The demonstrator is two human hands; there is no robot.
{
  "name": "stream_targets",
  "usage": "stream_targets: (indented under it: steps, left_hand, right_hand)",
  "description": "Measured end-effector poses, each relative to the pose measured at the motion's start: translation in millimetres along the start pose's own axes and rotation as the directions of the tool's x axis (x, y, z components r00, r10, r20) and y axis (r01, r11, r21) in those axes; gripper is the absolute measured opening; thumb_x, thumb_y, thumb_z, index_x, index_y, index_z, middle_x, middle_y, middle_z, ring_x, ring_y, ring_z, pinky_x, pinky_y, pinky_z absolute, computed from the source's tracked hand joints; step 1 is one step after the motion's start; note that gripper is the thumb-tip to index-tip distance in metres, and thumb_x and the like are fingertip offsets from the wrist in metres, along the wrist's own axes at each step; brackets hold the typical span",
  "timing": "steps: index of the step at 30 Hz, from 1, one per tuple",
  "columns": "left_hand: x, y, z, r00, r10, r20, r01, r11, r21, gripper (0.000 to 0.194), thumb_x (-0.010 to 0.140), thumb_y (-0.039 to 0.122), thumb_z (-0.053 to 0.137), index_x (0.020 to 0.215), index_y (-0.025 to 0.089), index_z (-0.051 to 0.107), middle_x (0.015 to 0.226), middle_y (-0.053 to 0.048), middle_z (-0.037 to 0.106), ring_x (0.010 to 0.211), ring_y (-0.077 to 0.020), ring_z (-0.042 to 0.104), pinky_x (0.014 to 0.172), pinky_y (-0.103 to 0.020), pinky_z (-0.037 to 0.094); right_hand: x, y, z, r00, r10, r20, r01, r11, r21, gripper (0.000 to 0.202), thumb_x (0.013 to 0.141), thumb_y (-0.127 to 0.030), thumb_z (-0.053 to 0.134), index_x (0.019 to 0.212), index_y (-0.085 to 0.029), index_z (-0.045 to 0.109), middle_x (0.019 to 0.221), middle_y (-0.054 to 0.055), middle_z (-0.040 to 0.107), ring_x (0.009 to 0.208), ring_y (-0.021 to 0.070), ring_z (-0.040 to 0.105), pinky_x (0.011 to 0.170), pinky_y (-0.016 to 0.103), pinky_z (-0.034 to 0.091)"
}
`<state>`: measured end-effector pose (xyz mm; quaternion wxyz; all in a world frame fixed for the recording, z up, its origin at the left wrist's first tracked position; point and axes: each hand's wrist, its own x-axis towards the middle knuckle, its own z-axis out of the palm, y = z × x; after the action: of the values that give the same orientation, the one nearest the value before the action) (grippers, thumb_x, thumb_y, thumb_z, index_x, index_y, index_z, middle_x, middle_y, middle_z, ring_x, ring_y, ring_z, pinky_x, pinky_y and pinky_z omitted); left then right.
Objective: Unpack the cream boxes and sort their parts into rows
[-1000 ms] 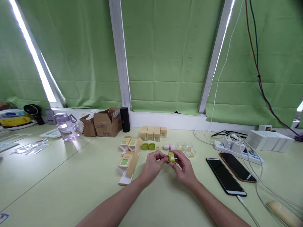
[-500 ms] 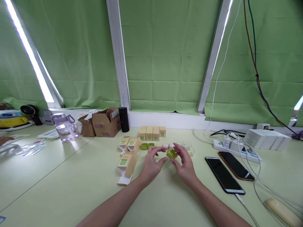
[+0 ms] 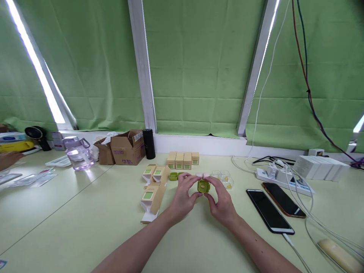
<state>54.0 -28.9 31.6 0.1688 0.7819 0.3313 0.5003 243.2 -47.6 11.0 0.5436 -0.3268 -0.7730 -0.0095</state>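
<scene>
A small olive-green square case [image 3: 203,186] is pinched between my left hand [image 3: 184,195] and my right hand [image 3: 222,199], its hollow side facing me. Thumbs press from below and fingers from above. Small green cases [image 3: 173,176] stand on the table just left of my left fingers, partly covered by them. Pale pink pieces [image 3: 199,175] show behind my fingertips. Clear plastic holders with yellow bits [image 3: 228,182] lie behind my right hand. Opened kraft cartons with green labels [image 3: 153,191] lie to the left.
Several closed kraft boxes [image 3: 179,160] stand at the back. Two phones [image 3: 270,210] and a power strip [image 3: 284,180] with cables are on the right. Leftward are a purple water bottle [image 3: 78,153], a cardboard box [image 3: 127,148] and another person's hand [image 3: 10,160].
The green case has turned from tilted to facing me squarely, and my fingers have closed in on both its sides. At far left, the other person's hand has moved.
</scene>
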Motion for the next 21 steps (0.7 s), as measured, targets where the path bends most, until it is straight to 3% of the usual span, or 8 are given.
stream_targets:
  steps: [12, 17, 21]
  left_hand:
    - [0, 0, 1.3, 0.996, 0.067, -0.055, -0.062, 0.994, 0.086, 0.044, 0.085, 0.015, 0.077, 0.126, 0.026, 0.067, 0.117, -0.007, 0.071, 0.119, -0.0292, 0.052, 0.105, -0.052, 0.049]
    - [-3, -2, 1.6, 0.989, 0.113, -0.093, -0.100, 0.986, 0.137, 0.045, 0.085, 0.013, 0.076, 0.127, 0.025, 0.065, 0.117, -0.008, 0.071, 0.119, -0.0290, 0.052, 0.104, -0.053, 0.049]
    - [-5, 0, 1.6, 0.975, 0.206, -0.077, -0.186, 0.960, 0.209, 0.042, 0.086, 0.012, 0.073, 0.126, 0.023, 0.065, 0.117, -0.010, 0.070, 0.117, -0.0299, 0.053, 0.101, -0.052, 0.051]
  right_hand:
    - [4, -5, -3, 0.995, -0.097, -0.031, 0.096, 0.994, -0.050, 0.057, 0.095, -0.008, 0.052, 0.150, -0.024, 0.044, 0.139, 0.014, 0.060, 0.134, 0.0295, 0.056, 0.108, 0.053, 0.053]
    - [9, -10, -9, 0.978, -0.168, -0.122, 0.141, 0.969, -0.203, 0.039, 0.091, -0.008, 0.060, 0.128, -0.023, 0.064, 0.114, 0.013, 0.063, 0.107, 0.0279, 0.062, 0.089, 0.048, 0.056]
    - [9, -8, -8, 0.970, -0.203, -0.134, 0.158, 0.946, -0.283, 0.034, 0.091, -0.004, 0.060, 0.118, -0.023, 0.070, 0.098, 0.009, 0.060, 0.093, 0.0234, 0.058, 0.078, 0.040, 0.053]
